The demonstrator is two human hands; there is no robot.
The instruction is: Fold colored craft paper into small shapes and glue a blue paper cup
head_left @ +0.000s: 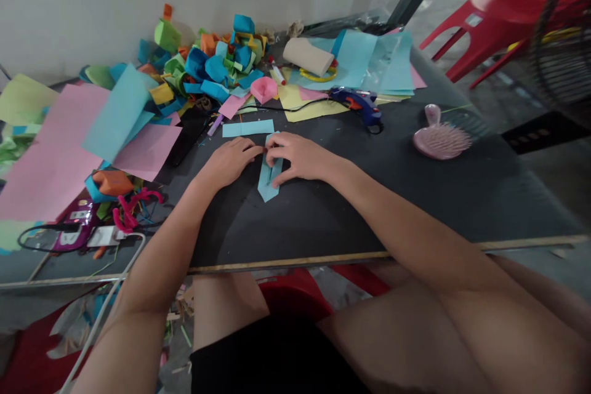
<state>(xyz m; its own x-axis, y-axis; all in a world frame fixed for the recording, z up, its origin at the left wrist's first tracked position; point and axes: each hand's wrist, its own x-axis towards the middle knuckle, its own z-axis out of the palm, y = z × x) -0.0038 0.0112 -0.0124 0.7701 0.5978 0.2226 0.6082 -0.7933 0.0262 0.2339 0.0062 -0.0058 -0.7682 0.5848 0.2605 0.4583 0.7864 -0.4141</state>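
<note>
A light blue paper strip (268, 189) with a folded, pointed near end lies on the dark table, partly covered by fingers. My right hand (302, 157) reaches over it from the right, with bent fingers and thumb holding the paper down. On its other side, my left hand (231, 160) rests palm down on the table, fingers stretched out. Its thumb extends to the strip's left edge and the right fingertips. Just beyond my hands lies a flat blue paper strip (248, 128).
Folded coloured paper pieces (207, 64) are heaped at the back. Pink sheets (60, 148) cover the left side. A glue gun (357, 104), cardboard roll (308, 55) and pink hairbrush (438, 135) lie farther right. A white cable (108, 301) hangs over the front edge.
</note>
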